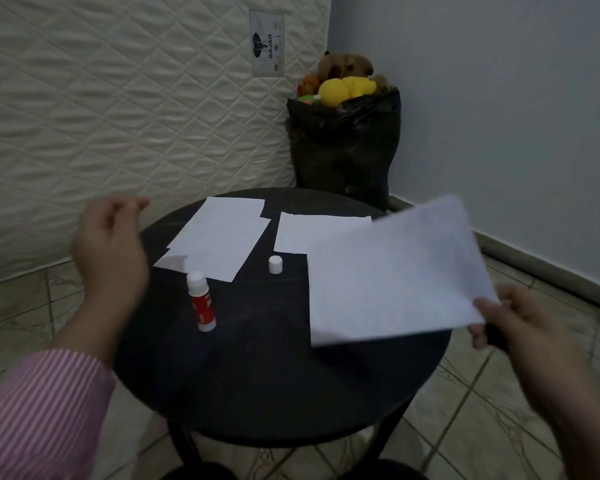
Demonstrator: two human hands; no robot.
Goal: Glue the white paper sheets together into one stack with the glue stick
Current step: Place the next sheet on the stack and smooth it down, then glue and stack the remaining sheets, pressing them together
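My right hand (513,320) pinches the near right corner of a white paper sheet (392,271) and holds it tilted above the right side of the round black table (257,375). Under its far edge another white sheet (312,230) lies flat. A loose pile of white sheets (219,233) lies at the far left of the table. The red and white glue stick (201,303) stands uncapped in front of that pile. Its white cap (275,265) stands apart, to the right. My left hand (111,251) hovers over the table's left edge, fingers curled loosely, holding nothing.
A quilted mattress (118,116) leans against the wall behind the table. A black bag (343,143) of soft toys stands in the corner behind the table. Tiled floor (482,427) surrounds the table.
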